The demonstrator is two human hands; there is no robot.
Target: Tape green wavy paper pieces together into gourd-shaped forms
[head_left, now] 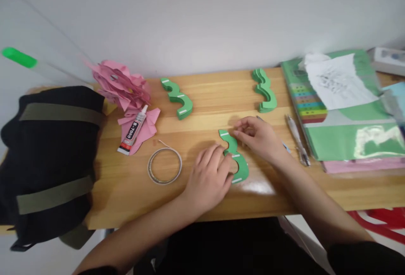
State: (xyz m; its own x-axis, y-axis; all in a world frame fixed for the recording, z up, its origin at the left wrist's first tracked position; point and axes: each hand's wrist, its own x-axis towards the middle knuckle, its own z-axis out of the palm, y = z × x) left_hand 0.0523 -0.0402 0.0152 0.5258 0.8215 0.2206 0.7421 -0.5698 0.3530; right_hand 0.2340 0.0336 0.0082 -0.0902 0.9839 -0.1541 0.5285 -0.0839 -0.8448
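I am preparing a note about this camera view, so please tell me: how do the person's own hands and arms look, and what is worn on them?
The left hand and right hand are bare, without gloves; I see no ring, watch or bracelet. Both forearms are uncovered, and black sleeves show near the picture's lower edge.

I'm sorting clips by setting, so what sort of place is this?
Probably an indoor craft workspace, at a wooden table by a wall. Signs: green wavy cutouts, a roll of tape, and a tube marked B-7000 lying over pink paper.
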